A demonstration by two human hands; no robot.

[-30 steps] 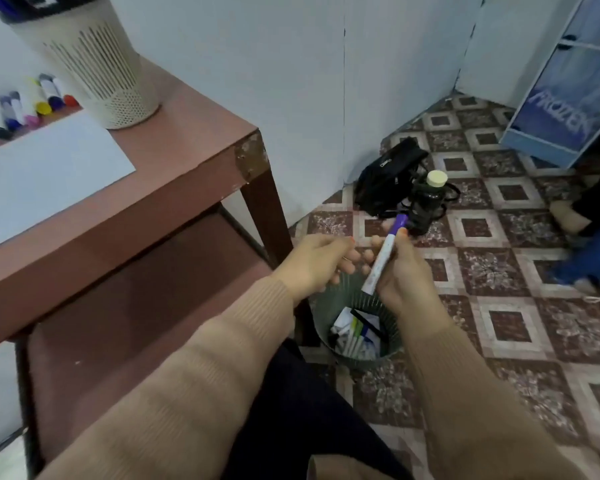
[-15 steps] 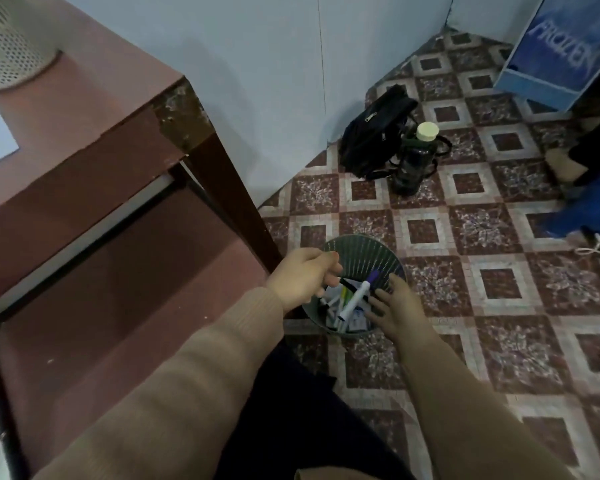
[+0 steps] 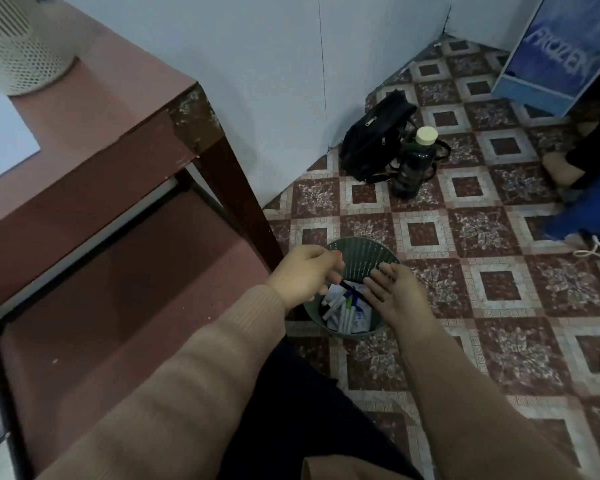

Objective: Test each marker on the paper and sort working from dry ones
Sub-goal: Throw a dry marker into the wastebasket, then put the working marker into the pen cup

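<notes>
left hand (image 3: 303, 276) loosely curled, holding nothing, and right hand (image 3: 394, 297) flat with straight fingers, both over the green bin (image 3: 361, 250) on the floor. markers (image 3: 345, 311) lie inside it. farther left, paper (image 3: 0, 133) on the table (image 3: 101, 109).

Right hand (image 3: 395, 301) now empty above bin (image 3: 361, 252), purple marker out of grip.
</notes>
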